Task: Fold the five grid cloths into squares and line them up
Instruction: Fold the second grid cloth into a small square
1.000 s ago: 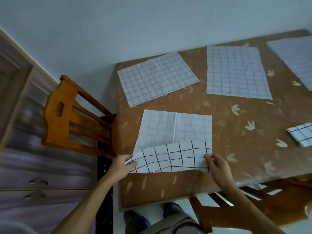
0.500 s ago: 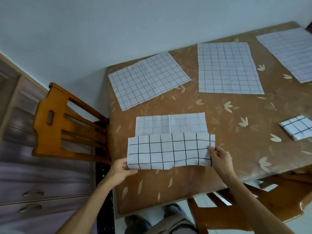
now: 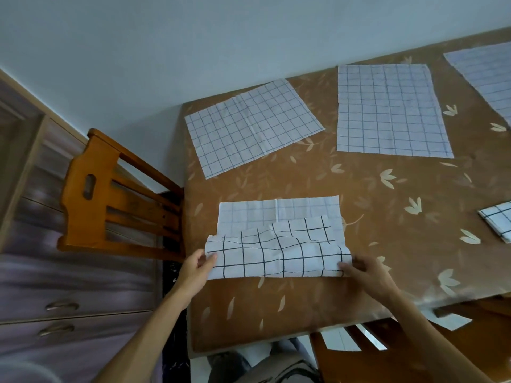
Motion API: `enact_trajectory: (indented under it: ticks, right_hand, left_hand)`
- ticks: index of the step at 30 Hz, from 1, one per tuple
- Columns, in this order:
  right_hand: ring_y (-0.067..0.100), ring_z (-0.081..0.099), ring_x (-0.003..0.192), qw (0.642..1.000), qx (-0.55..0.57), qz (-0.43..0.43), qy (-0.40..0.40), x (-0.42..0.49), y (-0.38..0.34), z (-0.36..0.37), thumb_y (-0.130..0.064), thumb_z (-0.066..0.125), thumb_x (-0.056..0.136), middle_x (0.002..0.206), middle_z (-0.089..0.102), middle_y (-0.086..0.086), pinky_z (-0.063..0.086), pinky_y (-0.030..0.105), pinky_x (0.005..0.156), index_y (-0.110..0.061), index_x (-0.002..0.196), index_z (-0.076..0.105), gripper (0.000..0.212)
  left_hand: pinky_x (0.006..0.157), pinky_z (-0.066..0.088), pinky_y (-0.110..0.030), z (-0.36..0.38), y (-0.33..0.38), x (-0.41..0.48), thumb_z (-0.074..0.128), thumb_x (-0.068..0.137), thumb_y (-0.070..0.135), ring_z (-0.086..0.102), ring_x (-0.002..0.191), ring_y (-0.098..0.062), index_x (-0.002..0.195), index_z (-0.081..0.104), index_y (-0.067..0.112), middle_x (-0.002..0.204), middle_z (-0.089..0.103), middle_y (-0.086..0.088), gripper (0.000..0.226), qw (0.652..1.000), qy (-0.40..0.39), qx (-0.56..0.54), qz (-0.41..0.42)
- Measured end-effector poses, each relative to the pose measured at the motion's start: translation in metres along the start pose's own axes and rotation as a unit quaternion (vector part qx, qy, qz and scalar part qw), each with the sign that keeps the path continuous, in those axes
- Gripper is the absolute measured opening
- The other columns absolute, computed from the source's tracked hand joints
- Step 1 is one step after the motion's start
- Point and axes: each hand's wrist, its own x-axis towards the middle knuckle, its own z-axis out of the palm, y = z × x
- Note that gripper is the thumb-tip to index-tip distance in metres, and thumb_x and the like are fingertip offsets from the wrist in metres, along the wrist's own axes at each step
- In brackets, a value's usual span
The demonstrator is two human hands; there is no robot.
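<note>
Tabletop [image 3: 304, 178]: left fingers [image 3: 208, 258], right fingers [image 3: 347, 268] pinch cloth [image 3: 276, 258].

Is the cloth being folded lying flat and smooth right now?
No, the near cloth has a rippled, uneven upper flap between the left hand and right hand.

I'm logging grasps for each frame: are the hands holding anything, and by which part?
Both hold the half-folded white cloth with black grid lines: the left hand pinches its left edge, the right hand grips its near right corner.

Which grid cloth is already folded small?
The small folded cloth at the right edge of the table; the others lie spread flat or, nearest the person, only half folded.
</note>
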Motion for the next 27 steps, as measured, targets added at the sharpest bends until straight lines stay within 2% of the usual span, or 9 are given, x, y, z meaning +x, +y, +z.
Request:
enact_trajectory:
  ticks: [2, 6, 8, 11, 14, 16, 20, 23, 27]
  right_hand:
    - [0.012, 0.071, 0.085, 0.999, -0.001, 0.018, 0.043, 0.005, -0.002, 0.002, -0.03, 0.068, 0.092, 0.086, 0.075, -0.007, 0.048, 0.024, 0.065, -0.018, 0.091, 0.072, 0.012]
    - [0.021, 0.07, 0.086, 0.993, 0.045, 0.053, 0.096, 0.01, -0.002, 0.003, -0.034, 0.066, 0.094, 0.088, 0.075, 0.002, 0.055, 0.04, 0.075, -0.014, 0.09, 0.072, 0.02]
    - [0.02, 0.069, 0.085, 0.99, 0.076, 0.068, 0.101, 0.01, -0.003, 0.004, -0.034, 0.066, 0.094, 0.09, 0.075, 0.003, 0.056, 0.042, 0.079, -0.014, 0.093, 0.072, 0.02]
    - [0.016, 0.066, 0.079, 0.99, 0.068, 0.065, 0.103, 0.008, -0.006, 0.004, -0.034, 0.063, 0.095, 0.085, 0.072, 0.0, 0.052, 0.033, 0.07, -0.015, 0.091, 0.072, 0.021]
    - [0.018, 0.056, 0.067, 0.992, 0.004, 0.064, 0.105, 0.009, -0.003, 0.003, -0.036, 0.059, 0.097, 0.068, 0.062, 0.001, 0.04, 0.033, 0.06, -0.005, 0.079, 0.067, 0.037]
    - [0.019, 0.052, 0.064, 0.99, -0.048, 0.068, 0.111, 0.008, 0.003, 0.001, -0.038, 0.055, 0.098, 0.064, 0.058, 0.003, 0.036, 0.033, 0.058, -0.001, 0.076, 0.064, 0.044]
    - [0.022, 0.061, 0.077, 0.983, -0.097, 0.079, 0.13, 0.009, 0.014, -0.002, -0.043, 0.054, 0.097, 0.074, 0.067, 0.001, 0.041, 0.034, 0.065, -0.017, 0.076, 0.07, 0.037]
    - [0.024, 0.062, 0.08, 0.981, -0.113, 0.081, 0.136, 0.01, 0.016, -0.001, -0.041, 0.056, 0.096, 0.078, 0.068, -0.001, 0.041, 0.034, 0.069, -0.02, 0.081, 0.071, 0.03]
    - [0.025, 0.063, 0.087, 0.981, -0.106, 0.085, 0.138, 0.012, 0.02, -0.002, -0.045, 0.058, 0.095, 0.088, 0.07, 0.001, 0.043, 0.033, 0.074, -0.019, 0.092, 0.073, 0.03]
  left_hand:
    - [0.102, 0.05, -0.044, 0.002, 0.0, 0.001, 0.064, 0.089, 0.055, 0.06, 0.117, -0.016, 0.13, 0.055, 0.031, 0.125, 0.063, 0.007, 0.048, 0.999, -0.006, -0.02, -0.031]
    - [0.078, 0.048, -0.022, 0.012, -0.006, -0.003, 0.075, 0.085, 0.039, 0.063, 0.104, -0.01, 0.131, 0.052, 0.027, 0.119, 0.067, 0.003, 0.053, 0.997, -0.044, 0.005, -0.055]
    - [0.084, 0.048, -0.026, 0.019, -0.012, -0.002, 0.075, 0.086, 0.033, 0.063, 0.108, -0.014, 0.131, 0.055, 0.022, 0.121, 0.068, -0.001, 0.051, 0.997, -0.049, 0.031, -0.056]
    - [0.101, 0.048, -0.039, 0.028, -0.017, -0.001, 0.071, 0.09, 0.032, 0.057, 0.125, -0.026, 0.139, 0.051, 0.016, 0.133, 0.062, -0.008, 0.055, 0.996, -0.033, 0.051, -0.062]
    - [0.1, 0.05, -0.039, 0.033, -0.017, -0.001, 0.068, 0.092, 0.034, 0.05, 0.131, -0.029, 0.149, 0.037, 0.008, 0.146, 0.049, -0.015, 0.07, 0.994, -0.017, 0.072, -0.084]
    - [0.091, 0.056, -0.039, 0.034, -0.019, 0.001, 0.069, 0.092, 0.034, 0.053, 0.127, -0.027, 0.147, 0.041, 0.008, 0.145, 0.05, -0.014, 0.067, 0.994, -0.012, 0.078, -0.079]
    - [0.064, 0.057, -0.029, 0.039, -0.013, -0.001, 0.067, 0.094, 0.028, 0.056, 0.099, -0.013, 0.132, 0.055, 0.009, 0.133, 0.057, -0.011, 0.045, 0.994, 0.023, 0.092, -0.051]
    - [0.064, 0.059, -0.031, 0.042, -0.01, -0.002, 0.066, 0.094, 0.03, 0.057, 0.083, -0.007, 0.127, 0.058, 0.011, 0.119, 0.06, -0.005, 0.039, 0.992, 0.04, 0.112, -0.046]
    - [0.055, 0.057, -0.027, 0.044, -0.011, -0.005, 0.067, 0.094, 0.026, 0.066, 0.079, -0.019, 0.116, 0.06, 0.011, 0.11, 0.061, -0.001, 0.028, 0.99, 0.019, 0.125, -0.065]
